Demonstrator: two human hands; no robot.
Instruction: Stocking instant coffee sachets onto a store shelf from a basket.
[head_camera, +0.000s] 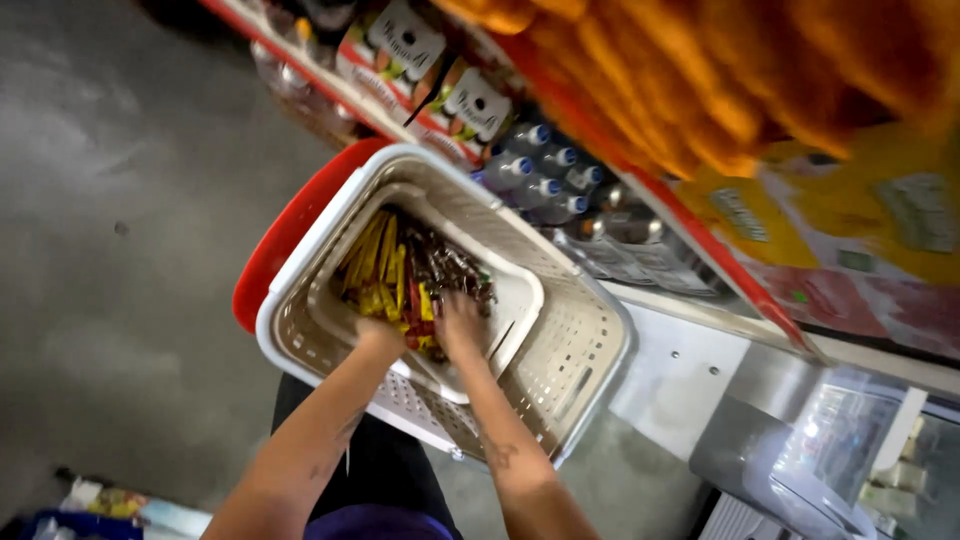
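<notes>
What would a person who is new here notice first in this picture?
At the centre, both hands, the left hand and the right hand, reach into a white basket filled with yellow and dark snack sticks. Behind it, blue-capped bottles stand on a shelf.

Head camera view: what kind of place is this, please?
Probably a shop or its stockroom: red-edged shelves carry bottles and packaged goods, and both hands reach into a basket of small packets.
</notes>
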